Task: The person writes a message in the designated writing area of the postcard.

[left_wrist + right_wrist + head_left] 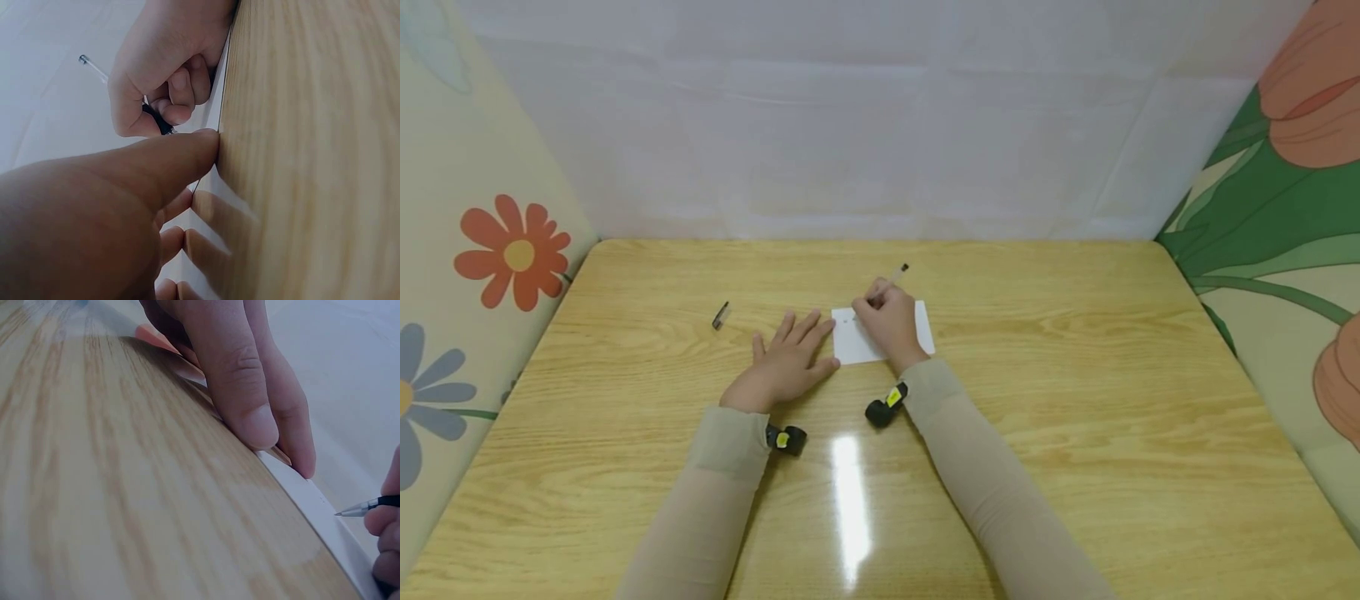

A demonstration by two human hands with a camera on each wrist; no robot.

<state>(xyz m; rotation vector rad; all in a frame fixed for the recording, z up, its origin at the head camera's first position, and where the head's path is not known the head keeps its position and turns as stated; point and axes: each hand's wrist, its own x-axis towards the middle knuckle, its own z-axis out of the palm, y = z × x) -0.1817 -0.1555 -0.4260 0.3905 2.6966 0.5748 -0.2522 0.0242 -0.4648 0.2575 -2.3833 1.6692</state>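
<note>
A small white sheet of paper (856, 346) lies on the wooden table, with a few tiny dark marks near its upper left. My right hand (891, 321) rests over the paper and pinches a pen (897, 273) with a clear barrel and dark end. In the right wrist view the metal tip of the pen (353, 509) points down at the paper (312, 500). Spread flat, my left hand (786, 362) touches the paper's left edge with thumb and fingertips. To the left of that hand lies a pen cap (721, 316), dark with a clear part.
The wooden table (1112, 375) reaches back to a white cloth backdrop (880, 150). Flower-printed panels (445, 167) stand along both sides. Each wrist wears a small black camera (880, 412). A bright reflection falls on the tabletop between the forearms.
</note>
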